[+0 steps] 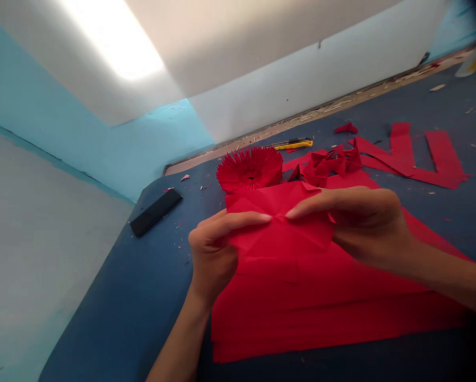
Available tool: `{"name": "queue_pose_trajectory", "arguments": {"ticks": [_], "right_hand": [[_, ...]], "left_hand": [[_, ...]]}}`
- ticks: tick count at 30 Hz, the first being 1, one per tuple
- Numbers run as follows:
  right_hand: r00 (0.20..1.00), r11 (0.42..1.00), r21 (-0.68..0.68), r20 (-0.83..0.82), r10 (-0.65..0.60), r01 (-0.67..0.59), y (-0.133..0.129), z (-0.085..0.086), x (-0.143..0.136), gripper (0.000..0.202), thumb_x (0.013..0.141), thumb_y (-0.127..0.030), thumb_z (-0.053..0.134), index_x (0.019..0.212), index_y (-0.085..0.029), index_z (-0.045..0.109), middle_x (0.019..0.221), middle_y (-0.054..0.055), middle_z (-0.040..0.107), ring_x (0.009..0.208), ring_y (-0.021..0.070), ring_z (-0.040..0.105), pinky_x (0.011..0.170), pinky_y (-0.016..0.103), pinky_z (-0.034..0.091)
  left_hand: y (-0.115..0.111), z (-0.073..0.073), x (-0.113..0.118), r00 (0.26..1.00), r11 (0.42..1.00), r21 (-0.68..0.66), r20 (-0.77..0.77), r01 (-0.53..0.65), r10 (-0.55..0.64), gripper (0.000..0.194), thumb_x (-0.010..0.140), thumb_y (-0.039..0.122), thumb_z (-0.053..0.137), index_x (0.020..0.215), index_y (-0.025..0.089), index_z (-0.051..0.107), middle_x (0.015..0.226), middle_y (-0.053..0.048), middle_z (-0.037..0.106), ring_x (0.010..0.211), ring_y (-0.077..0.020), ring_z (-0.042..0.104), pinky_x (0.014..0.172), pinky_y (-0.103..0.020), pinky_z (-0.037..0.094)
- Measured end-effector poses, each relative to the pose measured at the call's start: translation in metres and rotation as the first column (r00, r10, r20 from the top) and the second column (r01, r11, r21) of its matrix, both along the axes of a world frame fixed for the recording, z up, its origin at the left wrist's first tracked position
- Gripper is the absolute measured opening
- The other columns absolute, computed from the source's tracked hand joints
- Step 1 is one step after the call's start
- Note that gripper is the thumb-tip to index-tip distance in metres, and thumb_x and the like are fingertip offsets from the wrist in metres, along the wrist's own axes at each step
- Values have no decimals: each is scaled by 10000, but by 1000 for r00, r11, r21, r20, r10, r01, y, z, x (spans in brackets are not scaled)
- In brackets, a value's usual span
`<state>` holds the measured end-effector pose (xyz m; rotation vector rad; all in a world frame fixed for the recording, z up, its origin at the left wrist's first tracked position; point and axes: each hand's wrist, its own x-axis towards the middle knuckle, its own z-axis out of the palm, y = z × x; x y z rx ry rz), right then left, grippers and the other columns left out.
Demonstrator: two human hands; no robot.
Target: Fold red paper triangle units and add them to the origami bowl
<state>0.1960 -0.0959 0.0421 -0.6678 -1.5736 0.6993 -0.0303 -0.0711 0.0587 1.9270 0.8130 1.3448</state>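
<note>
A creased square of red paper [279,239] is held up between my two hands, its fold lines meeting near the middle. My left hand [217,244] grips it from the left, the thumb pressed flat close to that centre. From the other side my right hand [365,223] pinches the sheet, its thumb tip almost meeting the left one. The fingers behind the paper are hidden. Beneath lies a stack of larger red paper sheets [321,318]. Just beyond the held square sits a round, spiky red folded-paper piece [251,170] with a hole in its centre.
A yellow utility knife [295,144] lies behind the spiky piece. Small folded red paper pieces [329,162] and red paper strips [447,159] spread to the right. A black phone-like slab [156,212] rests at left on the blue tabletop [114,297]. A wall borders the far edge.
</note>
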Motion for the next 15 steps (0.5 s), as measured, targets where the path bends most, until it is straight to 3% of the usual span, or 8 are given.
{"name": "queue_pose_trajectory", "arguments": {"ticks": [3,7,9,15], "right_hand": [[996,995,71,31,-79,76,2,2,2,220,896,-132,811,940,-342,856,801,-71,816,666,130,740,973,367,665],[989,991,62,83,-122,117,2,5,2,258,915,-105,773,926,-346,865,764,-67,790,652,120,705,712,265,635],[988,991,45,87,-128,125,1,5,0,283,921,-88,757,913,-350,863,808,-56,801,711,130,744,650,242,606],[974,973,-32,24,-226,227,-2,4,-3,209,961,-192,755,793,-285,838,812,-13,803,764,164,775,670,258,609]], "left_hand": [[0,3,0,999,994,104,-50,-14,20,246,893,487,863,853,246,890,804,-62,835,708,-200,793,676,-275,659],[0,4,1,993,989,138,-93,-54,67,346,947,542,787,847,227,890,794,-76,831,716,-206,795,690,-283,656],[-1,3,3,995,989,140,-83,-43,55,310,969,490,778,854,224,888,802,-72,831,718,-202,795,680,-276,650],[-4,-1,8,996,994,76,21,-83,82,177,995,296,763,886,216,878,975,-65,858,852,-215,825,739,-287,675]]}}
